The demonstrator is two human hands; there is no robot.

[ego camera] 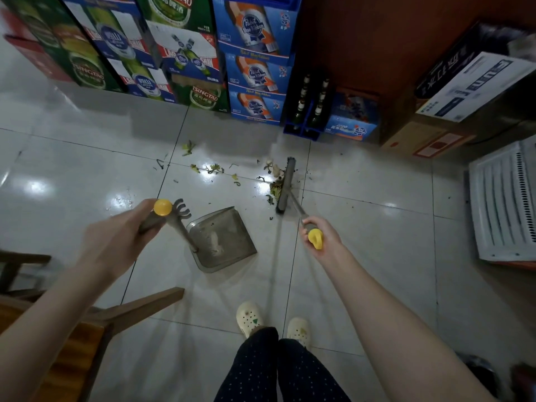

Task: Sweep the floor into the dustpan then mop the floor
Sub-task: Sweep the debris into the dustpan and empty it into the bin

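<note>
Left grip (123, 235) curls round the dustpan (229, 236) handle; right grip (323, 235) clasps the broom (285, 187) handle, brush ahead among debris (214, 169).

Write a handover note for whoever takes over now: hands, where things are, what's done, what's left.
Left grip holds the dustpan handle; right grip holds the broom handle.
Dustpan sits on the floor tiles, nearly empty.
Broom head stands against a pile of leaf scraps; more scraps lie scattered to its left.
Done: partial gathering.
Left: sweep all into the dustpan, then mop; no mop in view.
</note>
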